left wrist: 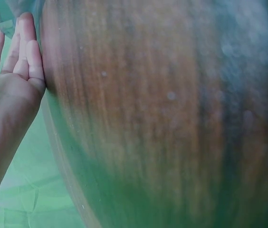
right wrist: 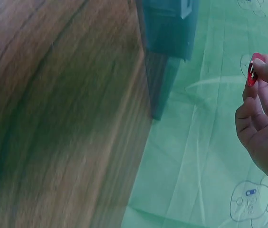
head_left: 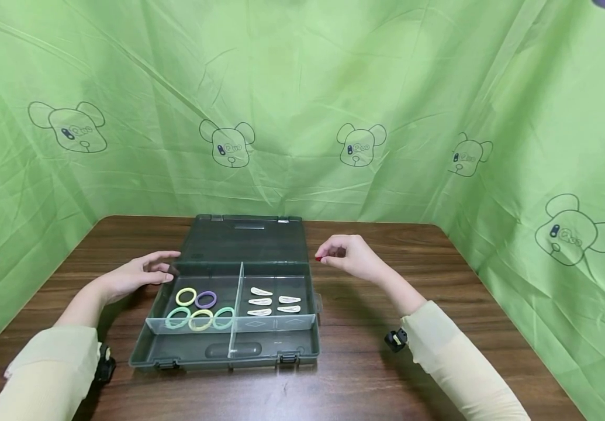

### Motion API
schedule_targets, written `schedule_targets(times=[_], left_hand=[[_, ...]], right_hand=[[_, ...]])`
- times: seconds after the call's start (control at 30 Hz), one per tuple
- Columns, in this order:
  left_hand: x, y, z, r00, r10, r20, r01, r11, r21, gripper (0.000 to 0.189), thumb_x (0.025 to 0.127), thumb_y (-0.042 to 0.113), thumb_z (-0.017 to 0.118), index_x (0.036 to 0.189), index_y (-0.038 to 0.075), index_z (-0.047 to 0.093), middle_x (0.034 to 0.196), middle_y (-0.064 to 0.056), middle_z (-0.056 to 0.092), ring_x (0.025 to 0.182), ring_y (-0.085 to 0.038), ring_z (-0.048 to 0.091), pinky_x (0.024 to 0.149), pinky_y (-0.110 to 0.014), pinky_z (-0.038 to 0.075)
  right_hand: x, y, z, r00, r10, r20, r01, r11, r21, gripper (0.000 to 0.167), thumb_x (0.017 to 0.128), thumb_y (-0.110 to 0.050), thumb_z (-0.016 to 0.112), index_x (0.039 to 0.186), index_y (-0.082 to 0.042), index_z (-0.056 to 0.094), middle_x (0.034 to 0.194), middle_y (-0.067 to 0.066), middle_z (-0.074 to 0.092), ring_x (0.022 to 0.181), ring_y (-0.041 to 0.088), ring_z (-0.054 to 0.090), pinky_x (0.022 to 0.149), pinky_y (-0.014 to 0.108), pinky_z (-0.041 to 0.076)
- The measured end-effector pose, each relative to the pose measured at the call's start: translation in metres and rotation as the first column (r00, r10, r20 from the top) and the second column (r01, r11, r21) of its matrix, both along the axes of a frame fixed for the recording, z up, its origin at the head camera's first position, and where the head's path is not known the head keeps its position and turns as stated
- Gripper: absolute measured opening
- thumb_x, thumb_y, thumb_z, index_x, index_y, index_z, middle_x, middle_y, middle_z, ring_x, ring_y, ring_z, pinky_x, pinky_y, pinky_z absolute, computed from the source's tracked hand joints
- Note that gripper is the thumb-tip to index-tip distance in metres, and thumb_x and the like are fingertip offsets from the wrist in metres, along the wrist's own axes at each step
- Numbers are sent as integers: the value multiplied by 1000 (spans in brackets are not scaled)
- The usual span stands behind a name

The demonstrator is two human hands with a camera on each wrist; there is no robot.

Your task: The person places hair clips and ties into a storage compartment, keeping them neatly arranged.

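My right hand (head_left: 348, 255) is raised just right of the box and pinches a small red hair clip (right wrist: 252, 70) between thumb and fingertips. At the box's left edge, my left hand (head_left: 136, 273) rests with fingers extended and relaxed. The grey see-through box (head_left: 223, 363) lies with its lid (head_left: 249, 242) folded back flat. Several hair ties lie in its left compartment, among them a purple hair tie (head_left: 206, 300), a yellow hair tie (head_left: 186, 297) and a green hair tie (head_left: 177, 317). The right compartment holds several cream hair clips (head_left: 260, 302).
Clear dividers (head_left: 239, 289) split the box into compartments, two large behind and two narrow in front. Dark brown wood tabletop (head_left: 365, 362) surrounds the box. A green cloth backdrop (head_left: 291, 105) with mouse drawings hangs behind and along the sides.
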State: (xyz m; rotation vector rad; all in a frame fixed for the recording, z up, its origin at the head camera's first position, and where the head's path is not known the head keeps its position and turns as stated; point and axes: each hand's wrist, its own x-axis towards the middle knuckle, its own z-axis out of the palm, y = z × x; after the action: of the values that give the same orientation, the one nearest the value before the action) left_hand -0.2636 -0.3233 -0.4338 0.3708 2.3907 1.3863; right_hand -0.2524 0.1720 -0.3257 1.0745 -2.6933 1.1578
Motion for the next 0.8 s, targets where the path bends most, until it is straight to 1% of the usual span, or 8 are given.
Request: schedule_targets(times=[0.17, 0.27, 0.4, 0.6, 0.67, 0.8], left_hand=[[-1, -1, 0, 1000, -4, -1, 4, 1000, 7, 66, 92, 25, 62, 147, 12, 28, 132, -22, 48, 108, -5, 52, 85, -24, 45], [-1, -1, -1, 1000, 1, 5, -1, 1000, 7, 65, 92, 25, 62, 147, 13, 29, 133, -22, 47, 109, -5, 51, 86, -24, 45], [-2, -2, -2, 1000, 1, 0, -1, 1000, 1, 65, 92, 25, 62, 147, 14, 30, 133, -21, 47, 110, -5, 51, 86, -25, 45], [-3, -3, -3, 1000, 4, -5, -4, 1000, 6, 64, 91, 24, 62, 146, 14, 30, 132, -21, 48, 109, -4, 52, 86, -24, 44], [-3, -2, -3, 1000, 4, -3, -4, 1000, 8, 64, 91, 24, 62, 146, 14, 30, 132, -21, 48, 108, -5, 52, 86, -24, 45], [-3, -2, -3, 1000, 2, 3, -2, 1000, 7, 64, 92, 24, 62, 146, 14, 30, 132, -21, 48, 109, -6, 52, 86, -24, 45]], right_hand=[[-4, -9, -9, 999, 39, 10, -39, 999, -20, 11, 82, 3, 68, 93, -1, 70, 86, 12, 71, 73, 22, 63, 66, 29, 50], [-13, -11, -24, 998, 53, 17, -52, 998, -18, 10, 83, 1, 69, 92, -3, 72, 87, 9, 71, 72, 22, 62, 63, 29, 49], [-25, -16, -44, 997, 71, 20, -70, 997, -11, 9, 83, -5, 71, 91, -8, 73, 87, 4, 71, 70, 19, 59, 62, 28, 47], [-33, -27, -54, 993, 105, 59, -104, 994, -18, 8, 82, -12, 73, 89, -15, 74, 88, -2, 71, 73, 12, 60, 65, 28, 49], [-34, -30, -58, 991, 111, 74, -111, 994, -9, 7, 82, -13, 74, 88, -18, 74, 87, -6, 71, 74, 9, 60, 67, 26, 49], [-37, -38, -64, 985, 151, 86, -152, 988, 5, 7, 81, -11, 74, 87, -15, 73, 85, -7, 71, 75, 5, 61, 70, 23, 51]])
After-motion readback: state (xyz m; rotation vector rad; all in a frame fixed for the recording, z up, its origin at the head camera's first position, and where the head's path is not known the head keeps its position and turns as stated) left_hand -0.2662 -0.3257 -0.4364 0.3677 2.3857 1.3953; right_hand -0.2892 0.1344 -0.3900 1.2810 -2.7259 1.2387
